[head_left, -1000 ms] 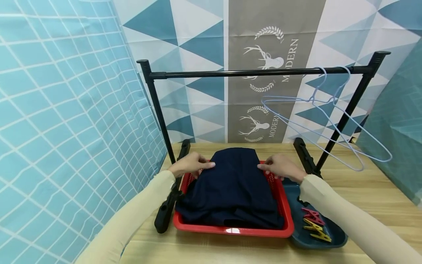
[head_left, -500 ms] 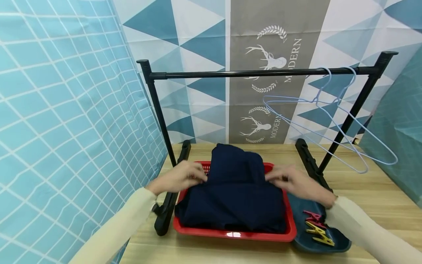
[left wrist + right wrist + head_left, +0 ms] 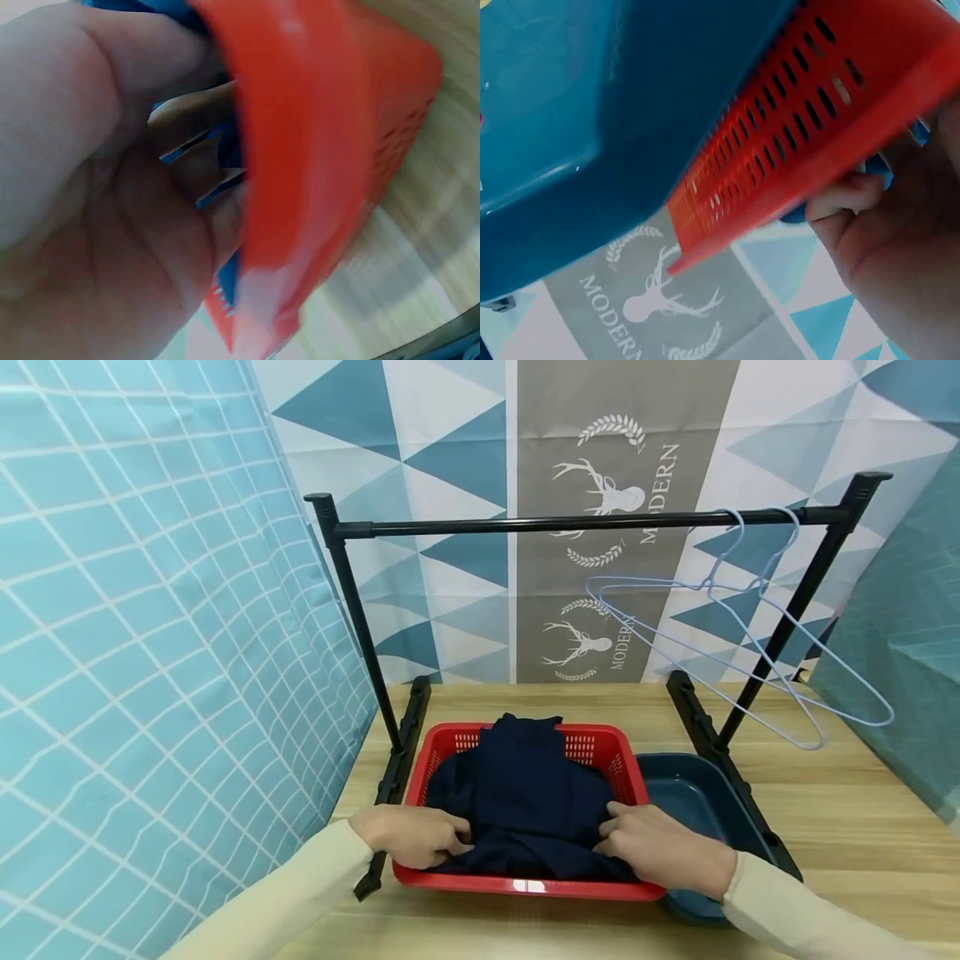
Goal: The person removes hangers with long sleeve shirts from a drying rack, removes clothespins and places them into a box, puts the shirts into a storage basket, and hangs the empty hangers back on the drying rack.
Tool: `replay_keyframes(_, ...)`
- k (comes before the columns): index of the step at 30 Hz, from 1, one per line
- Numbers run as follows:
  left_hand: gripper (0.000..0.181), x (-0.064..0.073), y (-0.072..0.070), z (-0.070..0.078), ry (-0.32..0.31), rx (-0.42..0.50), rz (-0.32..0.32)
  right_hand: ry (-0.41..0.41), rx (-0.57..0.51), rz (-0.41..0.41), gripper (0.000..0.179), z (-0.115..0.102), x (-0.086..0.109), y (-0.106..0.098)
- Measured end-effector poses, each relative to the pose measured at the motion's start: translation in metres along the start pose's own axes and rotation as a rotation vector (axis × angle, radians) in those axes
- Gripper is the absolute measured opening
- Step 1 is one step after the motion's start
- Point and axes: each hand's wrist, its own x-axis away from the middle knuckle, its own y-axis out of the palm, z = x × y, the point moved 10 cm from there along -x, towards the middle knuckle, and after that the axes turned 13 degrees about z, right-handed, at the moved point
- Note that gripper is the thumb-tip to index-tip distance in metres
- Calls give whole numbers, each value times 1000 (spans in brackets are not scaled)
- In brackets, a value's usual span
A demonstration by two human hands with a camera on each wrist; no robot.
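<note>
A dark navy garment (image 3: 528,785) lies bunched inside a red plastic basket (image 3: 528,886) in the head view; its exact kind does not show. My left hand (image 3: 420,837) is at the basket's front left corner, pinching the garment's near edge between thumb and curled fingers. At the front right, my right hand (image 3: 663,847) holds the same near edge. Blue fabric shows among the left fingers (image 3: 199,112) in the left wrist view. In the right wrist view the right hand (image 3: 900,217) is beside the basket wall, its fingertips partly hidden by the rim.
A black rack (image 3: 525,524) stands over the basket. Two light blue hangers (image 3: 712,583) hang at its right end. A dark blue tray (image 3: 686,785) lies right of the basket, partly covered by my right forearm. A patterned backdrop (image 3: 465,460) closes off the back.
Both hands have moved from the basket's far side to its near edge. The garment's far part has come down and lies lower in the basket. My right arm now covers the clothespins in the tray.
</note>
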Motion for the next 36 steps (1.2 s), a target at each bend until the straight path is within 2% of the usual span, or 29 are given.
replay_keyframes(4,43,-5,14,-5,-21,-77,-116,-48,58,-40,27,-4,-6,11)
replay_keyframes(6,44,-7,13,-9,-48,-58,-148,-11,16,-105,28,-1,-7,13)
replay_keyframes(8,42,-8,3,-16,-79,15,-128,42,-76,-165,34,5,-8,8)
replay_keyframes(10,34,-10,-14,-25,-111,149,-61,108,-199,-194,39,13,-10,-4)
replay_keyframes(12,26,-10,-36,-39,-158,308,51,196,-325,-179,42,27,-14,-21)
replay_keyframes(14,22,-10,-58,-59,-229,451,181,284,-398,-123,39,45,-22,-39)
replay_keyframes(17,22,-12,-80,-95,-383,604,369,465,-415,-1,28,81,-35,-56)
replay_keyframes(19,32,-17,-86,-117,-490,661,462,572,-373,63,14,104,-45,-56)
replay_keyframes(20,39,-21,-86,-125,-540,686,492,628,-367,73,16,114,-49,-52)
replay_keyframes(22,53,-33,-82,-137,-610,742,521,735,-407,48,41,129,-56,-35)
replay_keyframes(24,65,-47,-76,-143,-644,763,529,788,-474,-16,57,135,-62,-14)
replay_keyframes(27,70,-64,-70,-141,-639,769,536,811,-592,-86,55,134,-68,8)
replay_keyframes(30,54,-70,-72,-132,-586,734,544,729,-652,-39,39,128,-74,7)
replay_keyframes(32,42,-67,-81,-120,-503,693,546,655,-671,29,32,121,-75,-6)
replay_keyframes(33,36,-63,-87,-112,-443,661,546,610,-675,66,29,117,-76,-15)
replay_keyframes(36,25,-48,-108,-79,-213,488,558,436,-621,173,24,95,-74,-45)
